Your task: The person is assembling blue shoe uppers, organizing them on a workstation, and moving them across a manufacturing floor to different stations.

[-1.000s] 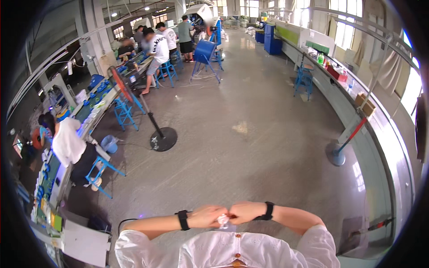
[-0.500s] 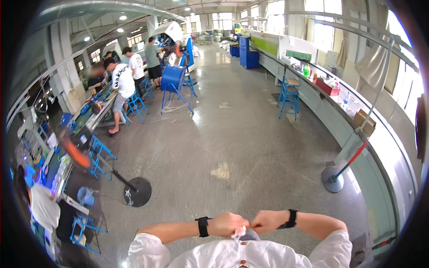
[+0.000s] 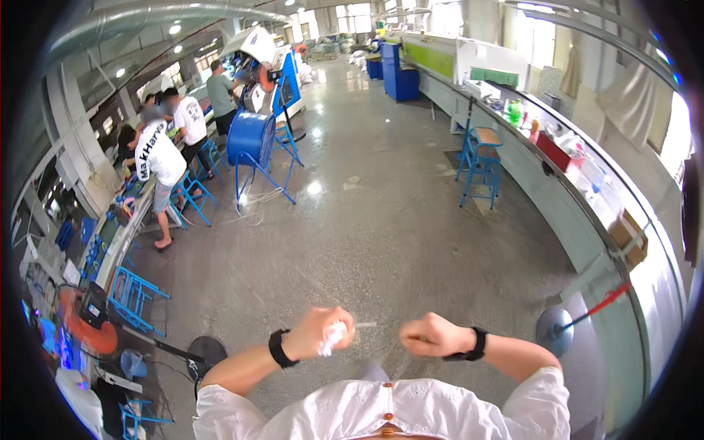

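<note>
My left hand is closed on a crumpled, soft white piece that looks like tissue or thin cloth; its exact kind does not show. To its right, my right hand is curled into a fist, and whatever it may hold is hidden inside the fingers. Both hands are up in front of my white shirt, apart from each other. Between them shows a thin pale streak; I cannot tell whether it is on the floor or in the air. Each wrist wears a black band.
A floor fan with a round black base stands at the left, near blue stools. People work along the left bench. Further ahead is a blue drum fan. A long counter lines the right, with a pole stand beside it.
My hands have come apart and moved further out from my body. The white piece is in the left one. I have moved forward along the floor, closer to the drum fan.
</note>
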Demonstrator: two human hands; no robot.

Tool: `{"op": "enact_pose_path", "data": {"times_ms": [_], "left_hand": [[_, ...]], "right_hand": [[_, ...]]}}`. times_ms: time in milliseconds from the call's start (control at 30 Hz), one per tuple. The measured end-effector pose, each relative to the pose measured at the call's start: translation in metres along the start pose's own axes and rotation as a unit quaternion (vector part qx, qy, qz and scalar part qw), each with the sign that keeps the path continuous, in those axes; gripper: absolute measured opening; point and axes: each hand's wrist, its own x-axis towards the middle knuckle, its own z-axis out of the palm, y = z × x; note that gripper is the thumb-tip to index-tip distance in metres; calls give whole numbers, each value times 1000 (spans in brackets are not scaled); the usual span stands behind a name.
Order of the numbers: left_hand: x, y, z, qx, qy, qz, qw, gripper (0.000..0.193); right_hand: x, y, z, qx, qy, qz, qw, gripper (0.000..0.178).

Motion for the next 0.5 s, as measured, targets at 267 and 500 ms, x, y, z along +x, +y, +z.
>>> {"op": "enact_pose_path", "data": {"times_ms": [267,500], "left_hand": [[151,-175,-4,-79,10,-53,995,15],[359,-322,2,-231,-132,-59,962,18]], "right_hand": [[178,164,-133,-170,-40,-99,980,22],[216,267,-302,-197,48,-36,979,14]]}}
